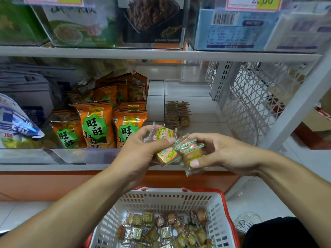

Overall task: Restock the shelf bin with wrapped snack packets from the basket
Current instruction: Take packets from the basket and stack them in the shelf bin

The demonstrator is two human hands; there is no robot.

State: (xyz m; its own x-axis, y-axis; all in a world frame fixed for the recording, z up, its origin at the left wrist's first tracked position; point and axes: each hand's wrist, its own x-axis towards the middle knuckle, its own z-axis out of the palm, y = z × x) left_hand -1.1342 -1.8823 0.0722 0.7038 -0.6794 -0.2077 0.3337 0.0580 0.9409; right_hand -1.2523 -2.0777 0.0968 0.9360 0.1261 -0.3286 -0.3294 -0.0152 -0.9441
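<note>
Above the basket [222, 212], left hand [139, 151] and right hand [220, 154] each pinch part of one bunch of snack packets [172, 149]. Just beyond the fingers, up and slightly right, lies the shelf bin [197, 104], its stack [176, 113] standing at the left; the right hand looks nearer.

Wrapped packets [176, 149] held above basket [221, 217]; small stack [177, 113] in bin [206, 108]

Snack packets counted at a shop shelf

Two hands [141, 151] [220, 154] are seen; one basket [223, 203]; three front-row orange bags [96, 126]; packets held number about four [172, 149].
</note>
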